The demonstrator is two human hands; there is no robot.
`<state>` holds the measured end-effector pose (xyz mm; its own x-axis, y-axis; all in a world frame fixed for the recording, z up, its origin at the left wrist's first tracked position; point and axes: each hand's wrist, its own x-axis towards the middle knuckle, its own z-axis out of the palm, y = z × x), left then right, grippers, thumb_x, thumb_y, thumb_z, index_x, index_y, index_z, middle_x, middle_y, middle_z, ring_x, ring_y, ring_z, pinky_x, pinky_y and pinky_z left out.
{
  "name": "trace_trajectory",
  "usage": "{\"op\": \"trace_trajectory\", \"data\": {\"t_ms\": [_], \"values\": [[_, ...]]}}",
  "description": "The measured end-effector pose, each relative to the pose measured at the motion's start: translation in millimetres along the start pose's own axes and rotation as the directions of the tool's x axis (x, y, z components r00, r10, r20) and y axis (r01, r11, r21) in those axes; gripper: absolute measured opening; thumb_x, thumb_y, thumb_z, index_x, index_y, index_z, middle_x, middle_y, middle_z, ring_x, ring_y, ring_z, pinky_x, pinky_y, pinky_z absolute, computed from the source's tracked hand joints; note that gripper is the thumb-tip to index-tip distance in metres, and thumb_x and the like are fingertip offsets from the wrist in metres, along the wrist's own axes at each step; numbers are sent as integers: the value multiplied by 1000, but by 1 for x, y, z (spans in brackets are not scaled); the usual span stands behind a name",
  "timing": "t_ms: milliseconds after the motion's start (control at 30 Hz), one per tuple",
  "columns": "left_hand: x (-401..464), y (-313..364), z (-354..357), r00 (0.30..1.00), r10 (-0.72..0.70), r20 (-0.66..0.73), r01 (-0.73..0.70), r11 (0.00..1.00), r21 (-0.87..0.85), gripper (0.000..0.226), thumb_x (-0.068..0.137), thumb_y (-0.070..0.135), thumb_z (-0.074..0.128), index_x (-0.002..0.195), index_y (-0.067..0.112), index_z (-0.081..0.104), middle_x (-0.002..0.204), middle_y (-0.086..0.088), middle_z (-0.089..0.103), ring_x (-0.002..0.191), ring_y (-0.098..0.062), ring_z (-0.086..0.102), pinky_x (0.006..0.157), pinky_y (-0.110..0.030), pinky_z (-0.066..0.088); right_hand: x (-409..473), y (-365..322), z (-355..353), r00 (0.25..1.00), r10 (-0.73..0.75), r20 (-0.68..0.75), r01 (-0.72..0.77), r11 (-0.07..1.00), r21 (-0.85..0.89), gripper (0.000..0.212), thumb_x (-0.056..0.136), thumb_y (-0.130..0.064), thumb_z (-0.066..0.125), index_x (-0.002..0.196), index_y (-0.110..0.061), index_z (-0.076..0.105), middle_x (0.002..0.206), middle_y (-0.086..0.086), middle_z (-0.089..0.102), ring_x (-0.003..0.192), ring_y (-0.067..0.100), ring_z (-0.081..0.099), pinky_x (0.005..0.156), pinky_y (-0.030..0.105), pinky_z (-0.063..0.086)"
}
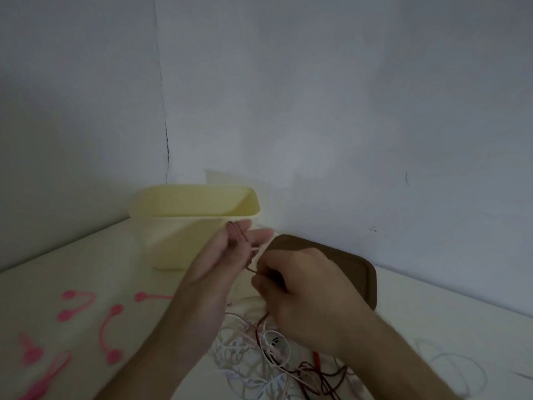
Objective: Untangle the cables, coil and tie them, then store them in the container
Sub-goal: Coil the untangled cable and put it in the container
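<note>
A table (86,269) is standing in a corner where two walls (346,111) are meeting. A container (184,241) is sitting on the table toward the back, close to the corner. Just to its right, a lid (357,272) is lying flat on the table near the right-hand wall. Several cable ties (111,330) are lying scattered on the table at the front left. A tangle of cables (259,356) is lying at the front centre, spreading rightward. The left hand (227,255) is hovering in front of the container, with a cable (238,233) looping around its fingers. The right hand (300,287) is sitting just right of it, above the tangle and in front of the lid, pinching that cable.
</note>
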<state>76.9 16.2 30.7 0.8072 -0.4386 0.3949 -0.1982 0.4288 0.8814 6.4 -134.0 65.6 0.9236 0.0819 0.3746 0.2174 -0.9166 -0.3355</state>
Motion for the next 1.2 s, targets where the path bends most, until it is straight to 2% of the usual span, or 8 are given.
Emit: {"op": "trace_trajectory", "data": {"t_ms": [67,167,300,533,733,900,1033,1200], "values": [[-7,-3,7,997,16,72,-36,958,286,22,104,38,55,116,26,71,111,5,77,112,-11,69,93,-24,53,-1,-1,-11,997,-22,-76,23,1000,12,22,98,-37,60,78,-30,54,68,-9,60,65,15,57,61,40,51],[-13,1,14,990,3,144,-67,897,436,33,108,44,45,85,34,68,80,8,70,80,-7,64,73,-23,49,-2,5,-23,994,-5,-112,6,1000,10,12,91,-30,70,80,-29,68,64,-14,61,65,10,59,57,31,50],[-8,1,8,985,-72,157,5,920,391,44,102,51,47,79,21,69,62,-4,62,64,-21,60,70,-38,46,-2,15,-27,993,-42,-108,46,998,37,14,88,-27,80,77,-29,70,70,-13,63,69,8,60,60,32,52],[-2,12,2,963,-167,210,190,978,-92,35,92,27,59,68,2,63,48,-5,34,45,-20,40,50,-27,39,2,25,-25,989,-103,-106,117,983,142,16,100,-25,65,85,-23,71,80,-9,68,79,12,66,68,31,53],[0,11,-8,972,-47,228,151,873,-463,21,94,15,65,99,-3,73,73,-8,61,73,-24,65,71,-31,55,2,21,-9,999,-5,-36,12,982,190,42,105,-7,56,79,-40,59,71,-12,60,71,7,58,63,16,41],[2,11,-10,988,43,147,47,827,-560,52,86,13,69,131,-12,63,134,-29,66,129,-40,63,105,-40,53,4,14,3,1000,-21,-6,22,988,155,21,108,-22,55,90,-25,65,75,-7,66,69,12,63,65,38,52],[4,7,-6,994,91,59,-59,908,-415,49,88,-2,54,136,-14,54,139,-28,64,135,-42,58,115,-42,46,1,10,4,1000,-25,12,24,992,127,14,106,-30,50,95,-30,59,78,-3,66,68,17,65,66,50,56],[1,1,0,998,67,0,-67,992,-103,43,89,2,57,127,16,71,131,-7,74,131,-24,64,111,-39,45,0,5,-8,1000,21,16,-22,999,32,13,106,-30,55,95,-34,61,84,-6,68,75,12,64,71,42,56]]}}
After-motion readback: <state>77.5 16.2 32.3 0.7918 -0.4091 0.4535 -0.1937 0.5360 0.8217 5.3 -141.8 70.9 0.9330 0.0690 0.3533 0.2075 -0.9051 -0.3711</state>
